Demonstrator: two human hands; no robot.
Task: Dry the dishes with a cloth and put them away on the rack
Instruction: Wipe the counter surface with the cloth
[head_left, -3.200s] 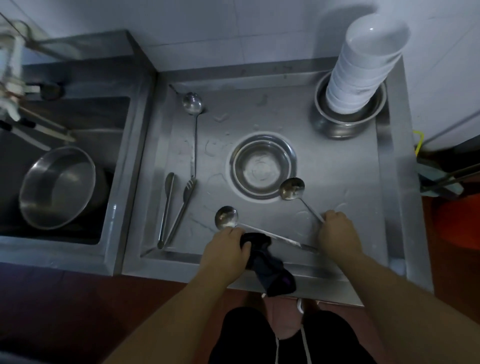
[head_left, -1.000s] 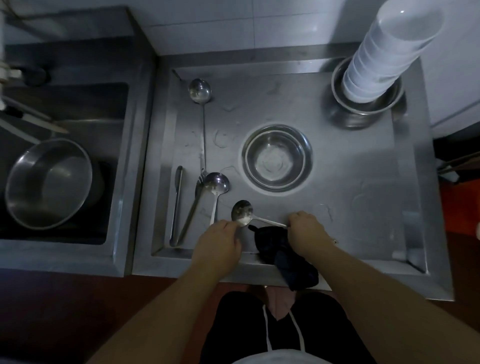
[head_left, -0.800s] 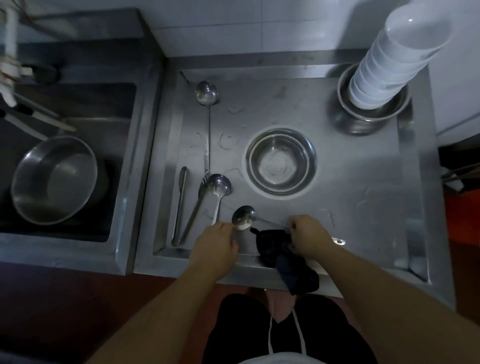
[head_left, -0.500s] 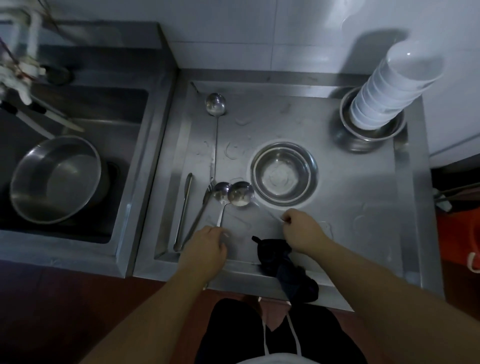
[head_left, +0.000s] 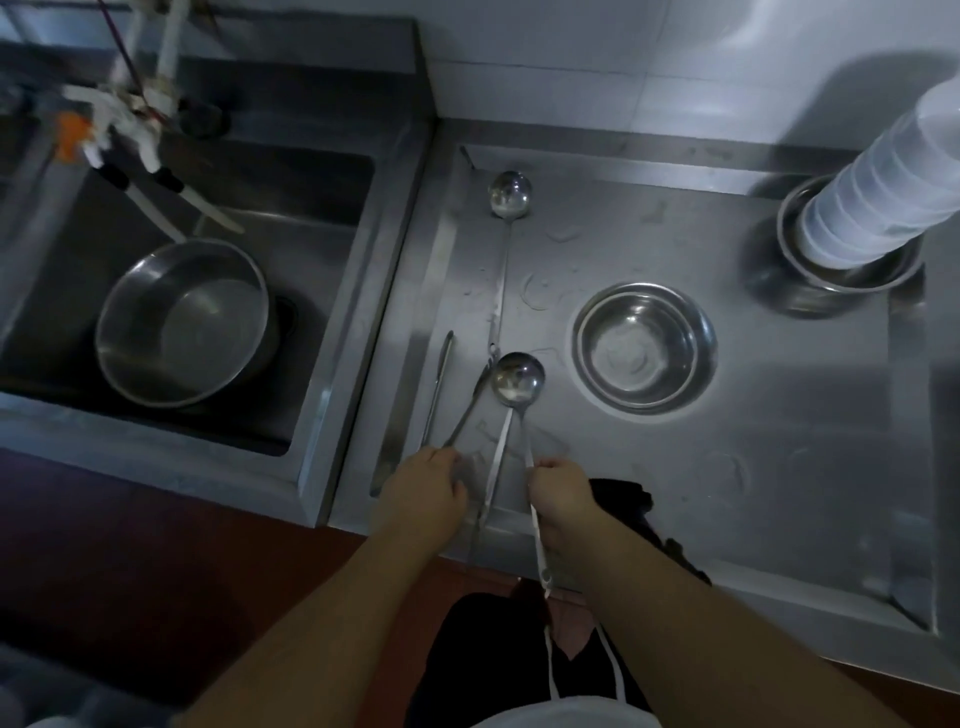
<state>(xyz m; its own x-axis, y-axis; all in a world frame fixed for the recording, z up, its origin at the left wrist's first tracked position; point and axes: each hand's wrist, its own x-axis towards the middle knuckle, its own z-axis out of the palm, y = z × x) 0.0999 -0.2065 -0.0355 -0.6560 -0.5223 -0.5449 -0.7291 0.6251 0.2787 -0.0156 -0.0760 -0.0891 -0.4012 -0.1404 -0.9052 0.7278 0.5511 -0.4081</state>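
Two steel ladles (head_left: 517, 382) lie on the wet steel drainboard (head_left: 779, 441), one bowl nested in the other, with their handles running toward me. My right hand (head_left: 563, 496) grips one of those handles, whose end sticks out past the front edge. My left hand (head_left: 423, 493) rests by the other handle with fingers loosely curled, not plainly round it. The dark cloth (head_left: 623, 499) lies on the front edge, behind my right hand and partly hidden by my forearm.
A long ladle (head_left: 509, 195) and tongs (head_left: 441, 384) lie along the drainboard's left side. A steel bowl (head_left: 644, 348) sits mid-board. A tall stack of white bowls (head_left: 883, 208) leans in a steel bowl (head_left: 852, 280) at back right. The left sink (head_left: 322, 171) holds a steel basin (head_left: 182, 322).
My right hand has carried its ladle leftward and set its bowl into the other ladle's bowl. The two handles now lie side by side. The cloth stays on the front edge.
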